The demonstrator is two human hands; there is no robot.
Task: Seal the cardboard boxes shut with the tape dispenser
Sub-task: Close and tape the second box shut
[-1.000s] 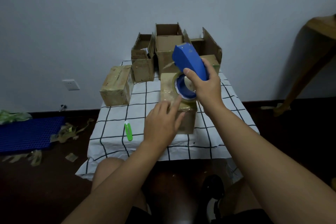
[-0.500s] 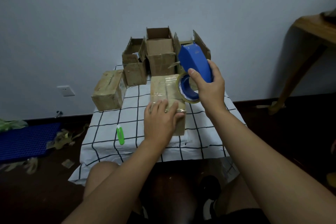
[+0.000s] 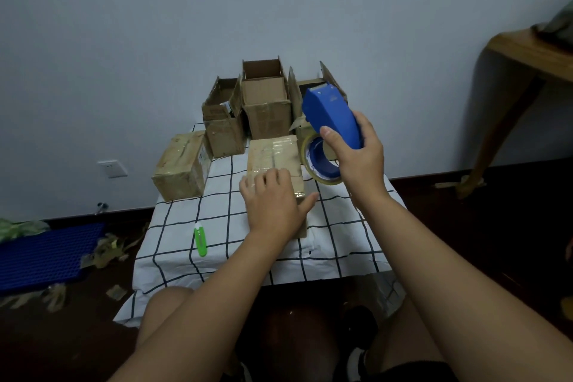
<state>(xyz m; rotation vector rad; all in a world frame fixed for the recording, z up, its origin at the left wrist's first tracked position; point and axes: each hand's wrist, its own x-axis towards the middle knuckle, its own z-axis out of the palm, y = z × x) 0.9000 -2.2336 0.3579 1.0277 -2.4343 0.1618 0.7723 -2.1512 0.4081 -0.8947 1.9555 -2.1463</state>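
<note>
A taped cardboard box [image 3: 274, 153] lies in the middle of the checked tablecloth [image 3: 217, 236]. My left hand [image 3: 274, 201] rests flat on its near end, fingers spread, thumb out to the right. My right hand [image 3: 359, 158] grips the blue tape dispenser [image 3: 331, 116] in the air just right of the box, its tape roll [image 3: 321, 160] hanging below. Three open boxes stand at the back: left [image 3: 221, 121], middle [image 3: 265, 99] and right [image 3: 310, 87], the last partly hidden by the dispenser. A closed taped box [image 3: 181, 166] sits at the left.
A green utility knife [image 3: 200, 240] lies on the cloth left of my left forearm. On the floor at left are a blue plastic mat [image 3: 46, 253] and scraps of tape [image 3: 108, 250]. A wooden table [image 3: 527, 53] stands at the right. My knees are under the table's front edge.
My left hand slid from the dispenser's roll onto the box top and flattened there. My right hand lifted the dispenser up and right, clear of the box.
</note>
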